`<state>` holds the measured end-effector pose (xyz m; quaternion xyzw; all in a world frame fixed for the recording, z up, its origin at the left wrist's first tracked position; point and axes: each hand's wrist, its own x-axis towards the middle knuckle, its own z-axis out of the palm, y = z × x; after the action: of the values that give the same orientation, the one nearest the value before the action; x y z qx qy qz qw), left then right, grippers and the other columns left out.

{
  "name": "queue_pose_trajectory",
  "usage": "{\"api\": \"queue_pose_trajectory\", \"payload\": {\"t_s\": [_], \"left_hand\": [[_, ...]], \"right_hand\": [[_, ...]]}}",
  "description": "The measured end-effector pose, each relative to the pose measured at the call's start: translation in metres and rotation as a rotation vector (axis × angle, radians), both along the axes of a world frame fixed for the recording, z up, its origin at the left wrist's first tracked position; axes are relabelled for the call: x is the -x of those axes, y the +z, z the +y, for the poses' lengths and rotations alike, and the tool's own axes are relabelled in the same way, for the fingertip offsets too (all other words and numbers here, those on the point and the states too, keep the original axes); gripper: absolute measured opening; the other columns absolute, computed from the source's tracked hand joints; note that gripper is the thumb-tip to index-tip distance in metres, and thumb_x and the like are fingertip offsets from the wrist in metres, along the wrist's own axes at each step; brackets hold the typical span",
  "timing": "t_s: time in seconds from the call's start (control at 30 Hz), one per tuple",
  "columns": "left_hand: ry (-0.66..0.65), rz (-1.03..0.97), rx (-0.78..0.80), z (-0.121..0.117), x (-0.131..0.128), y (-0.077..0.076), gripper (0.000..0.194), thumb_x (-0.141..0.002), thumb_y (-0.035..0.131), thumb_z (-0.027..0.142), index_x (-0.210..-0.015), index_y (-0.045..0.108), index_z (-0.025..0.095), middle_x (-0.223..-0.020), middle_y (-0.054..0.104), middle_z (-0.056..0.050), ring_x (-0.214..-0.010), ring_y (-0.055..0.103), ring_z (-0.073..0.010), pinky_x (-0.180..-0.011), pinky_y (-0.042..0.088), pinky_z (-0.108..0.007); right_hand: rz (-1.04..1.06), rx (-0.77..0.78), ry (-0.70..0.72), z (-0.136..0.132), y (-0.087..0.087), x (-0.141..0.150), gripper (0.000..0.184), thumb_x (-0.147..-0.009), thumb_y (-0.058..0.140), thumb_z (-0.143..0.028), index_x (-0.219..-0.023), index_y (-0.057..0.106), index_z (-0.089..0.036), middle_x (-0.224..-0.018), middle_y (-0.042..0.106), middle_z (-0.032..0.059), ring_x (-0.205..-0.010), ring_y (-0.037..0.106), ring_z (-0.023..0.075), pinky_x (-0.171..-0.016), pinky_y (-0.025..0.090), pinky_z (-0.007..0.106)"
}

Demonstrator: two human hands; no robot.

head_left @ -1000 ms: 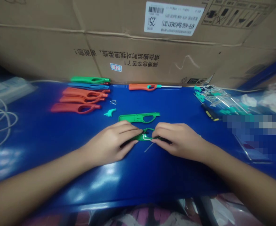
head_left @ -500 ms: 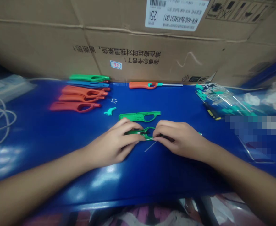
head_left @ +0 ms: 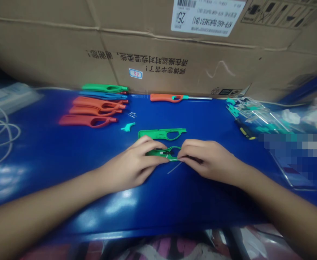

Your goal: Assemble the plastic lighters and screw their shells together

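My left hand (head_left: 137, 162) grips the rear of a green lighter shell half (head_left: 172, 148), its hollow side up, with a small black and white part (head_left: 165, 153) inside. At the shell's front end, the thumb and fingers of my right hand (head_left: 202, 155) are pinched together on a thin white wire along the lower edge. A thin pale strand (head_left: 174, 168) sticks out below those fingertips. Just behind lies the other green shell half (head_left: 161, 134), also hollow side up. My fingers hide both ends of the held shell.
Several lighter shells (head_left: 93, 104) in red, orange, blue and green lie at left, near small screws (head_left: 132, 115) and a teal trigger (head_left: 128, 127). An orange lighter (head_left: 164, 97) lies before the cardboard box (head_left: 66, 39). At right are a screwdriver (head_left: 245, 129) and piled metal and teal parts (head_left: 258, 112).
The whole view has shifted slightly. Both hands keep their hold at the green shell, and slightly more of its inside shows between them.
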<state>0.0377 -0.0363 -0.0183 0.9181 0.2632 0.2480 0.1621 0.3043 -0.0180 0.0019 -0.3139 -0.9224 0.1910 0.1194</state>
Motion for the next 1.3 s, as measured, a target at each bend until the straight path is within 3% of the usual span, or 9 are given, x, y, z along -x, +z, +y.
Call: {"api": "queue_pose_trajectory", "payload": {"t_s": [0.6,1.3], "left_hand": [[0.048,0.076,0.024,-0.001,0.000,-0.001,0.035,-0.098,0.050,0.013,-0.126,0.068,0.025,-0.128,0.063,-0.010,-0.118,0.056,-0.0254,-0.099,0.050,-0.043],[0.035,0.069,0.059,0.001,0.000,-0.005,0.032,-0.100,0.049,0.015,-0.128,0.064,0.019,-0.132,0.059,-0.011,-0.121,0.053,-0.0243,-0.105,0.047,-0.042]], "right_hand": [[0.013,-0.025,0.013,-0.002,0.006,-0.005,0.015,-0.096,0.055,-0.022,-0.099,0.070,-0.022,-0.098,0.068,0.0029,-0.079,0.064,0.0125,-0.070,0.047,0.024],[-0.026,-0.086,-0.027,-0.002,0.010,-0.006,0.020,-0.098,0.054,-0.025,-0.096,0.074,-0.022,-0.097,0.070,0.0016,-0.077,0.065,0.0118,-0.067,0.046,0.025]]}}
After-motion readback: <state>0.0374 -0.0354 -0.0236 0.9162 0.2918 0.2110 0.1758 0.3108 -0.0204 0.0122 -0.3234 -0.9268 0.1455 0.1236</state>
